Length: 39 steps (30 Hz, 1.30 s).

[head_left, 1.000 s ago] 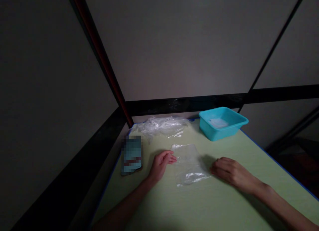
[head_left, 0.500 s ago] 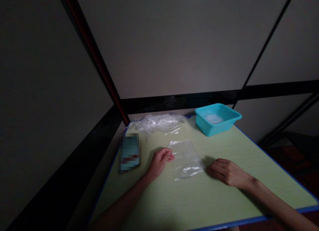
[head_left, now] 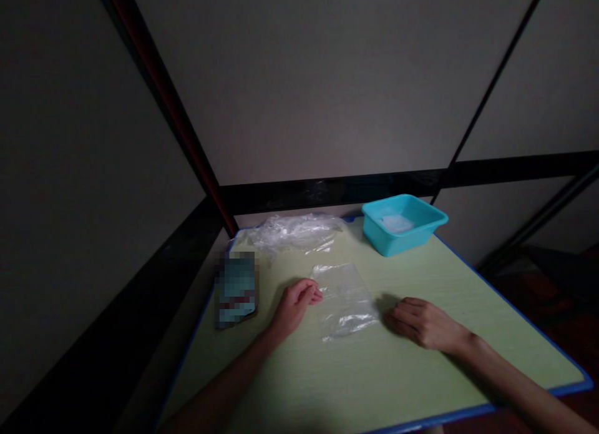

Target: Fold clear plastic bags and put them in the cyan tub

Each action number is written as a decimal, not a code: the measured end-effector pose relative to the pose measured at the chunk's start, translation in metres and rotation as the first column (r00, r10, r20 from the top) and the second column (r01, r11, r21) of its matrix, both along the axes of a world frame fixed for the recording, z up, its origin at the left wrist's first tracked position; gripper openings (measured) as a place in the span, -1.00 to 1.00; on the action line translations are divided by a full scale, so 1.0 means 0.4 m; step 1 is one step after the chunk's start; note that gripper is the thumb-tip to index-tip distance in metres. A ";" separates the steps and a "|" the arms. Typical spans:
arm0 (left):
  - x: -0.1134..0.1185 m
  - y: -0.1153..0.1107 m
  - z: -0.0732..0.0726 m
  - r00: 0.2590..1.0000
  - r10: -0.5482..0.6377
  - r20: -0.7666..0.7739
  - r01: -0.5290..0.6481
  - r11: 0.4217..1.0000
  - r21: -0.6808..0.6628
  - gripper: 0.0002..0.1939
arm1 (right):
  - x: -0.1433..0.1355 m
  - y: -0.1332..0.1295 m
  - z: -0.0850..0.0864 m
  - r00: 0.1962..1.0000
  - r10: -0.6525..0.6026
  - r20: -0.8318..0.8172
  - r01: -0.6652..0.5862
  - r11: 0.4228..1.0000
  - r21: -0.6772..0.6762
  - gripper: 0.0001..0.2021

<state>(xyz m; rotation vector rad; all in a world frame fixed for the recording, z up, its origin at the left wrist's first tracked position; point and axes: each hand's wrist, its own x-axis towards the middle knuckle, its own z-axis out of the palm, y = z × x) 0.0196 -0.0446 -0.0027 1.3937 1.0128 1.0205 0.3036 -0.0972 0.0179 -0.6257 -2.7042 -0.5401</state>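
A clear plastic bag (head_left: pixel 344 303) lies flat on the table between my hands, its lower part creased and shiny. At its left edge rests my left hand (head_left: pixel 299 300), thumb and fingers curled together, with the fingertips by the plastic and nothing visible in them. My right hand (head_left: pixel 418 321) lies knuckles up on the table just right of the bag, its fingers curled in and its fingertips partly hidden. No grip on the bag can be seen from either hand.
A heap of crumpled clear plastic (head_left: pixel 294 231) lies along the table's back edge. At the back right stands a turquoise basin (head_left: pixel 397 240) with a whitish thing (head_left: pixel 395 223) inside. A blurred-out phone-like object (head_left: pixel 237 290) lies at the left. The table (head_left: pixel 365 384) has blue edging.
The view has shifted slightly, so everything sits a little further left. Both hands and the plastic bag keep the same places on the table.
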 end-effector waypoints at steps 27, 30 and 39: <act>0.005 -0.003 0.009 1.000 0.008 0.003 -0.008 1.000 -0.011 -0.70 | -0.014 0.020 0.012 0.986 0.038 0.164 -0.028 0.997 -0.065 -0.68; 0.006 -0.003 0.010 1.000 0.010 0.005 -0.010 1.000 -0.011 -0.69 | -0.010 0.021 0.011 0.988 0.044 0.145 -0.034 0.997 -0.071 -0.69; 0.007 -0.007 0.011 1.000 0.015 0.007 -0.015 1.000 -0.003 -0.71 | -0.001 0.004 -0.022 0.996 -0.062 -0.057 0.048 0.975 -0.216 -0.74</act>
